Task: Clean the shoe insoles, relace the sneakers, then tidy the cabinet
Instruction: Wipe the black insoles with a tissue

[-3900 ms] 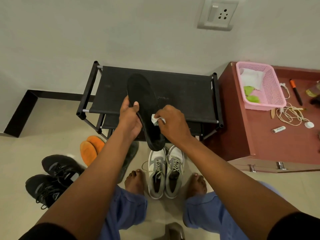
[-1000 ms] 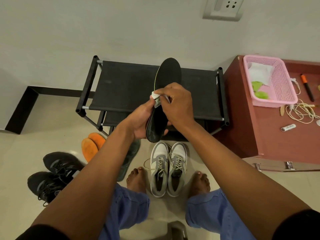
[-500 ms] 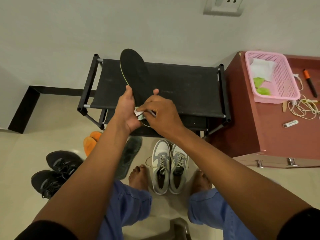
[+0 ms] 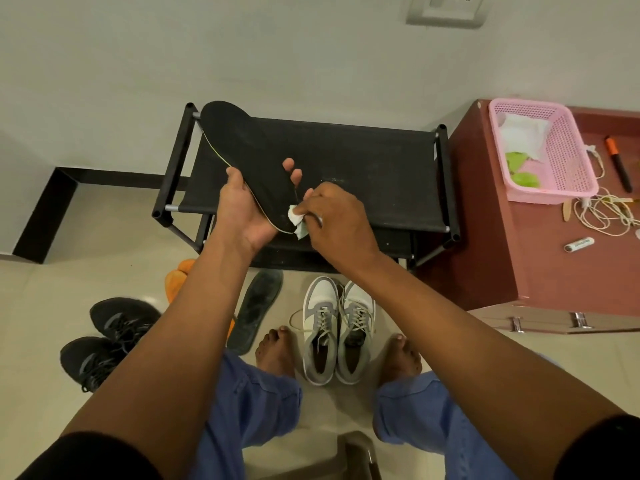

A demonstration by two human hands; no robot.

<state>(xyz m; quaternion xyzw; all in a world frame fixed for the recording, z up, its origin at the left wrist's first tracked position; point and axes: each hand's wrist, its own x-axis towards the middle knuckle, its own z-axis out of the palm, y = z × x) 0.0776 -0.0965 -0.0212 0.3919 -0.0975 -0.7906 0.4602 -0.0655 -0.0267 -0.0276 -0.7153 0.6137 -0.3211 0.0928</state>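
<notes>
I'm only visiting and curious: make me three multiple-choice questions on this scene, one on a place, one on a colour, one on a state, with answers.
1. Where does the second insole lie?
A. on the floor
B. in the basket
C. on the rack

2. What colour is the basket?
A. blue
B. pink
C. black

3. What is the right hand doing?
A. hanging idle
B. tying a lace
C. pinching a white wipe

Answers:
1 A, it rests on the tiles beside the grey sneakers.
2 B, pink mesh on the cabinet.
3 C, the wipe is against the held insole.
</notes>
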